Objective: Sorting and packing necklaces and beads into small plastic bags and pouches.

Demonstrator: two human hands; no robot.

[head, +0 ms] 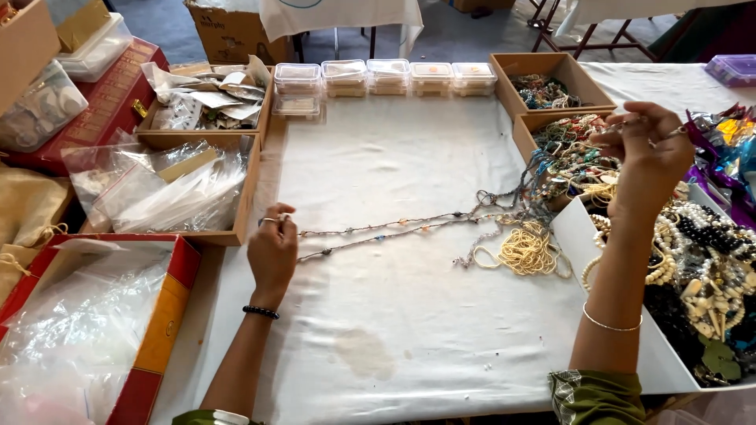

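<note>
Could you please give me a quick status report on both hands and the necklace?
Left hand pinching one end of the beaded necklace, stretched along the white cloth. Right hand raised over the jewellery box, pinching a strand. Cream bead string beside necklace.

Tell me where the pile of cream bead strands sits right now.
In the head view the cream bead strands lie on the white cloth, right of centre, just left of the white tray of mixed necklaces and below the tangled beaded strings.

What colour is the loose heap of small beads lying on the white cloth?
Pale cream-yellow: the heap of small beads shows best in the head view.
</note>
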